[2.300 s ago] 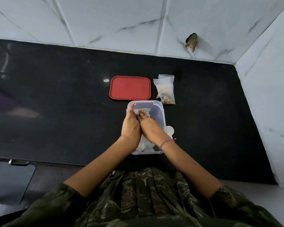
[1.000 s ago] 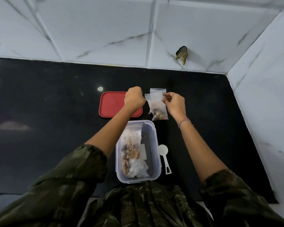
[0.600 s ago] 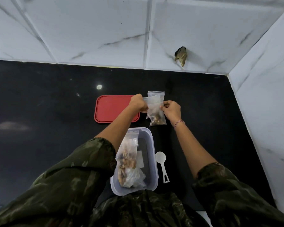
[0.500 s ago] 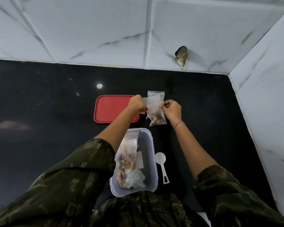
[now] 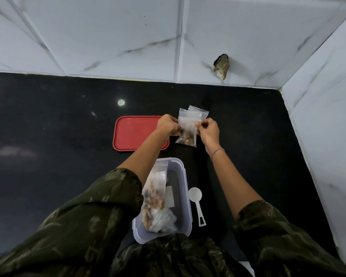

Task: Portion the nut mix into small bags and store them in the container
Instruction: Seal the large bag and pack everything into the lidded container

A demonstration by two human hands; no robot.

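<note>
The black countertop (image 5: pixel 48 136) spreads beneath the grip. Nearer the person than the grip, the clear container (image 5: pixel 185 176) sits open, a filled bag (image 5: pixel 155 198) lying along its left wall. The red lid (image 5: pixel 134 134) lies flat just left of the grip. The left hand (image 5: pixel 168 124) and right hand (image 5: pixel 209 130) each pinch an upper edge of a small bag of nut mix (image 5: pixel 187 133), held between them. More bags (image 5: pixel 197 112) lie just behind it. A white scoop (image 5: pixel 196 198) rests beside the container's right wall.
</note>
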